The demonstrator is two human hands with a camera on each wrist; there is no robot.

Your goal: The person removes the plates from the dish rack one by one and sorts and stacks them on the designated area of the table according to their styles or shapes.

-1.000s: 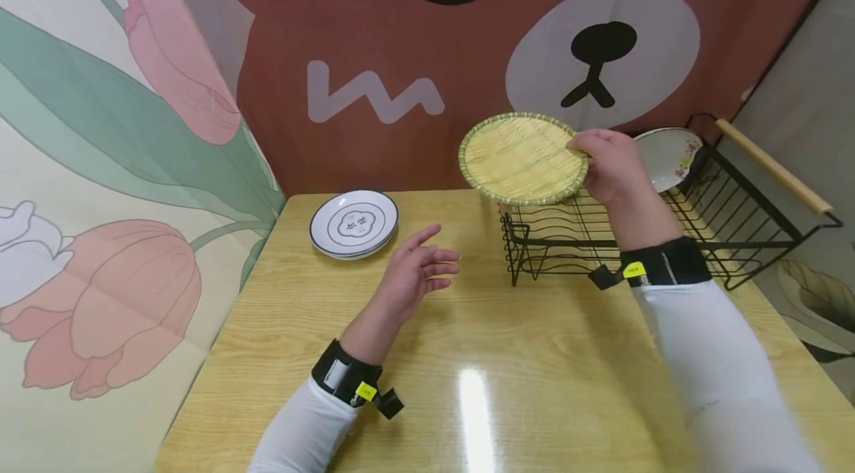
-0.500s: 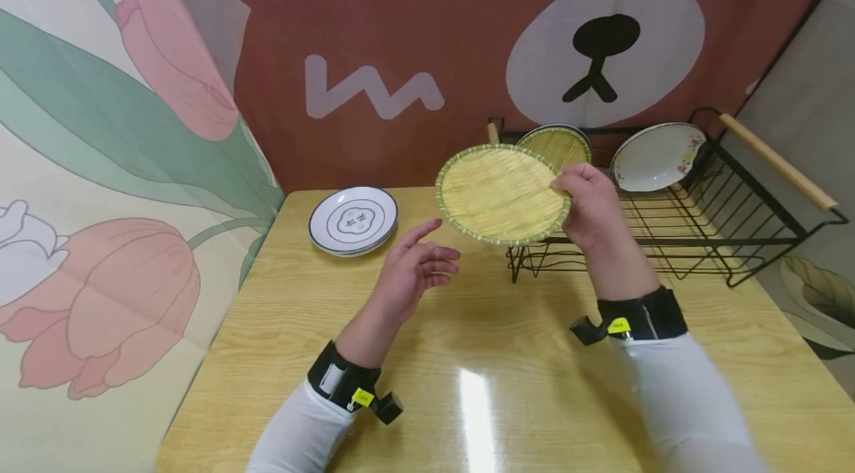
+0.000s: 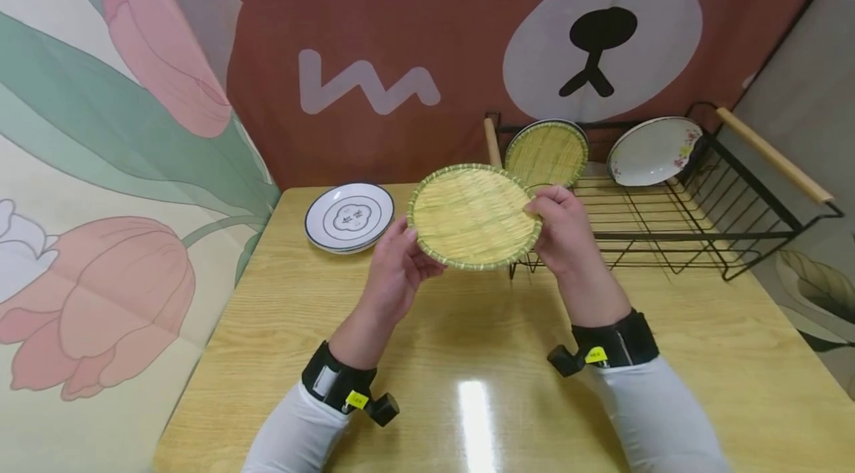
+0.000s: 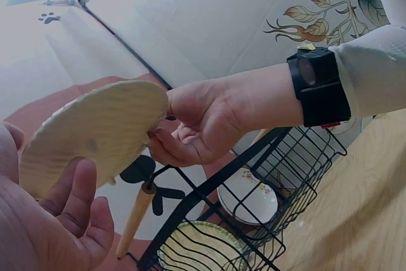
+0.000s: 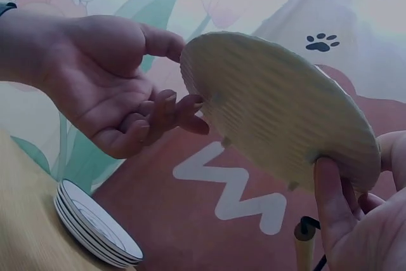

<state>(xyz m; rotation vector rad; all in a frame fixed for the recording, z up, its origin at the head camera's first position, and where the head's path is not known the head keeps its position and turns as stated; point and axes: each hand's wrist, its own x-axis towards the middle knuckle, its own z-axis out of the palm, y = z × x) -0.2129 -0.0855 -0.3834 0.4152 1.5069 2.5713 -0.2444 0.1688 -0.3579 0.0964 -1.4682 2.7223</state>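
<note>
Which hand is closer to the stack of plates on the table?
Left. The left hand is at the woven tray's left edge, toward the plates; the right hand grips the opposite edge, farther from them.

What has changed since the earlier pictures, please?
The right hand brought the woven tray leftward and down, away from the wire rack; the left hand, free before, now holds its left edge. The right hand kept its grip; the stacked plates and the rack stayed in place.
</note>
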